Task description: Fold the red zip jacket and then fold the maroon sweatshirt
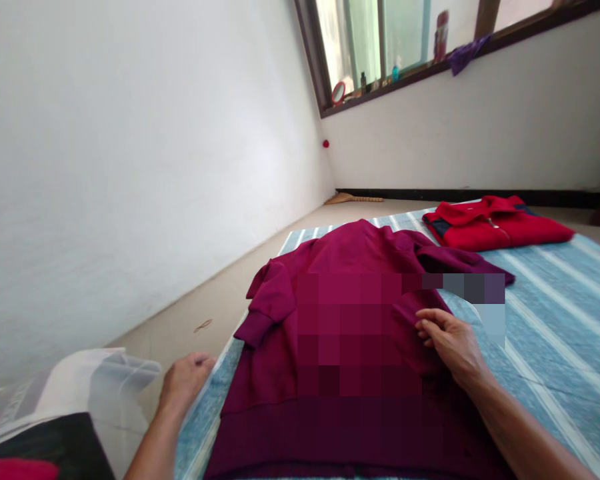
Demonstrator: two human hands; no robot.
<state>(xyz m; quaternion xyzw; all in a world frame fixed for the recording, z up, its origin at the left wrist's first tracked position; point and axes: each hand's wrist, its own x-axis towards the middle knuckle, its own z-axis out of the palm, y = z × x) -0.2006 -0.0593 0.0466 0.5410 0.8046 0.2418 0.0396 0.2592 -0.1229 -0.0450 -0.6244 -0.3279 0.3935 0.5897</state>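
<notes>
1. Blue striped cloth: spread beneath the garments, white stripes running along it.
2. Maroon long-sleeved sweatshirt: on the blue striped cloth in front of the person, hem band nearest. The sleeve on the person's left lies doubled against the body; its creases, in my judgement, merit smoothing.
3. Translucent plastic bag: lower left, apart from the sweatshirt.
4. Red jacket with navy panels: folded, collar visible, at the far right.
5. Right hand: thumb and fingers pinch a fold of the sweatshirt; blurring hides which part. A light, even pull should limit bunching.
6. Left hand: fingers curled by the cloth's edge; cannot tell whether anything is gripped. Pressed flat on the hem, it would steady the fabric.
</notes>
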